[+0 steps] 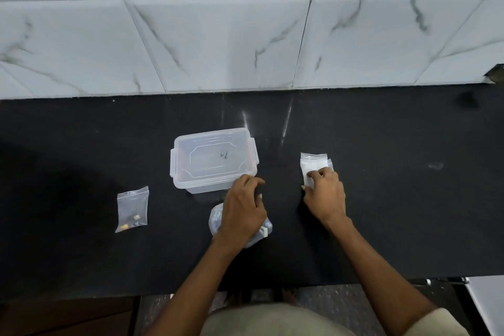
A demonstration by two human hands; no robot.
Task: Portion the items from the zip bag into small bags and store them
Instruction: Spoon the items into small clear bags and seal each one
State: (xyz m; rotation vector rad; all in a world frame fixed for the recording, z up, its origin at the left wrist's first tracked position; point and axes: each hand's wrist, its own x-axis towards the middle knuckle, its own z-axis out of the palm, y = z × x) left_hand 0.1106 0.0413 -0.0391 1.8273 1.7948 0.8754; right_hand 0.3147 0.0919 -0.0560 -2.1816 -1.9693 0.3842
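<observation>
Black countertop [81, 144] against marbled wall tiles [218, 43]. Clear lidded plastic container [214, 159] at centre, lid on, a small dark mark on the lid. Small zip bag [132, 209] well to the left of the container, lying flat, a few small yellow and dark pieces in its lower end. Stack of empty small bags [313, 165] to the right of the container, well apart from it.

Right hand [324, 196] on the near end of the stack, fingers curled onto the topmost bags, thumb at the stack's near-left corner; pinching at the bags. Left hand [242, 207] just in front of the container's near-right corner, fingers loosely curled, nothing visibly held; whether fingertips touch the container cannot be told. Larger clear zip bag [215, 219] under the left wrist, mostly hidden, white slider [264, 232] showing at its right side
</observation>
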